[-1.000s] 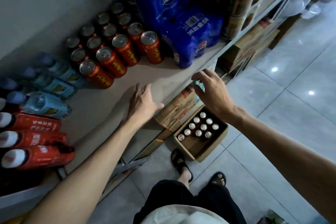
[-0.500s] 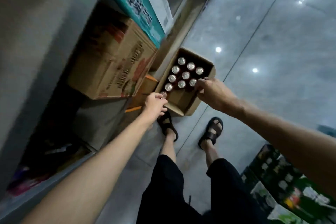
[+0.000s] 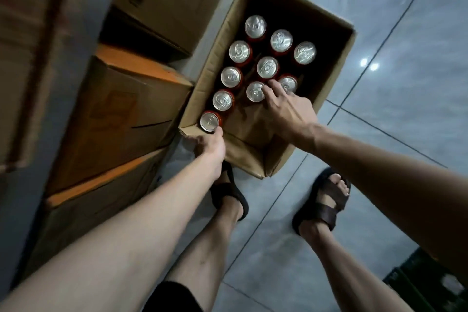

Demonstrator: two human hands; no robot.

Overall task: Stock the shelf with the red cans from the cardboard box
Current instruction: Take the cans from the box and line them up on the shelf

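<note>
At box [image 3: 217, 40] corner, seven o'clock, touched can [image 3: 209, 121] with left hand [image 3: 211, 145], grip unclear. Spread right hand [image 3: 286, 109] over two cans [image 3: 254, 91]; risked toppling them by yanking.

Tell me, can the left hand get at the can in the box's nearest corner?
Probably yes: the left hand sits right beside that corner can, the cardboard box is open on top, and nothing covers the can.

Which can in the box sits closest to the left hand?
The can in the cardboard box's near corner; the left hand is right against it, and the others stand farther in.
</note>
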